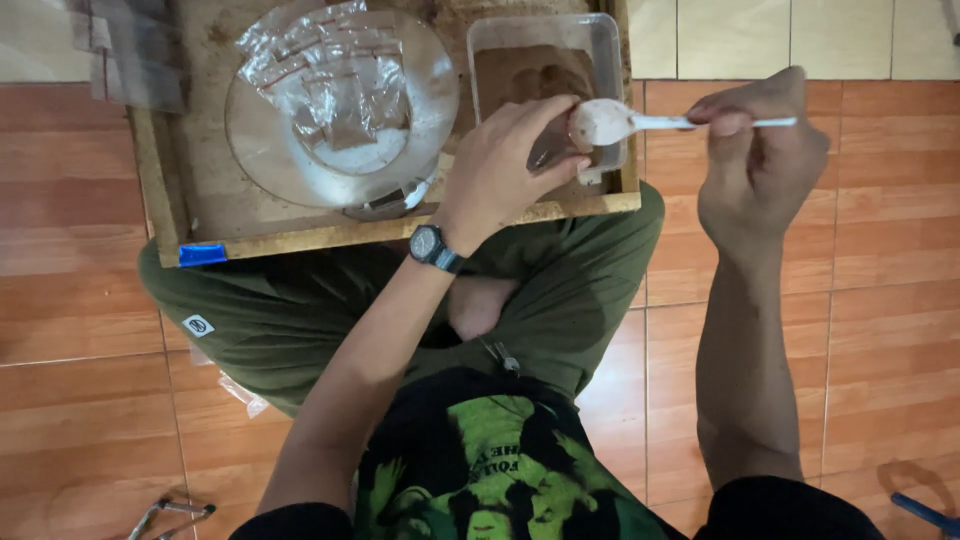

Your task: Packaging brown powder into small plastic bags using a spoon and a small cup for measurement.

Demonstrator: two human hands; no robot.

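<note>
Spoon over the tub of brown powder.

The right hand (pixel 760 160) pinches the thin handle of a white plastic spoon (pixel 610 122), its bowl pointing left. The left hand (pixel 505 160) curls its fingers around a small clear bag (pixel 555 150) right at the spoon's bowl, above the clear tub (pixel 480 40) of brown powder. Left of the tub a glass bowl (pixel 250 150) holds more little bags, all on a wooden tray (pixel 400 232) across the person's lap.
</note>
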